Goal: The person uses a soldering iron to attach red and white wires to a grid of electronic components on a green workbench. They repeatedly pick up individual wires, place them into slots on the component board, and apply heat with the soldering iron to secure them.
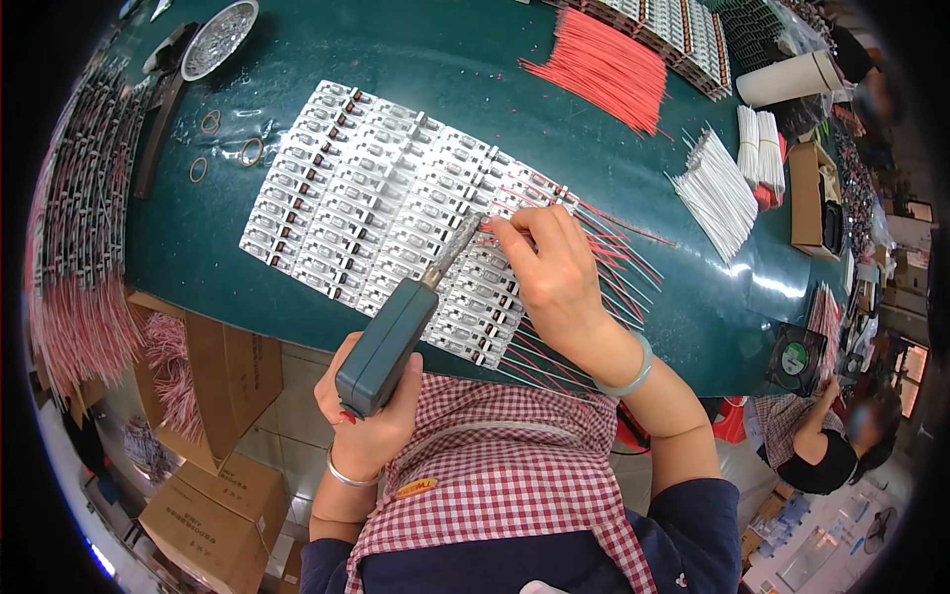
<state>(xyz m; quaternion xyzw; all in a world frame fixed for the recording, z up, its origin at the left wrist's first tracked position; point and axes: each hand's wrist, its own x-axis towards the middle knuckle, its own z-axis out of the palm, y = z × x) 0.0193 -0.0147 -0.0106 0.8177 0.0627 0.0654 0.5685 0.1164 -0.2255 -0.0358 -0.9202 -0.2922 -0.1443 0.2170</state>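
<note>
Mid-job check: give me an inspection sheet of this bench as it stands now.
Surface: dark green table, glossy.
Job's things: white component strips laid in rows; soldering tool with its tip at the strips; red wires fanned at the right end.
Clutter: rubber bands, metal dish, spare red wire bundle, white wire bundles.
Grippers: left hand grips the tool; right hand pinches a wire.
Cables: nothing seen.
Surroundings: cardboard boxes on the floor; another person seated nearby.

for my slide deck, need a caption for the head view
Left hand grips a teal soldering tool while right hand holds a red wire over white boards.
</note>
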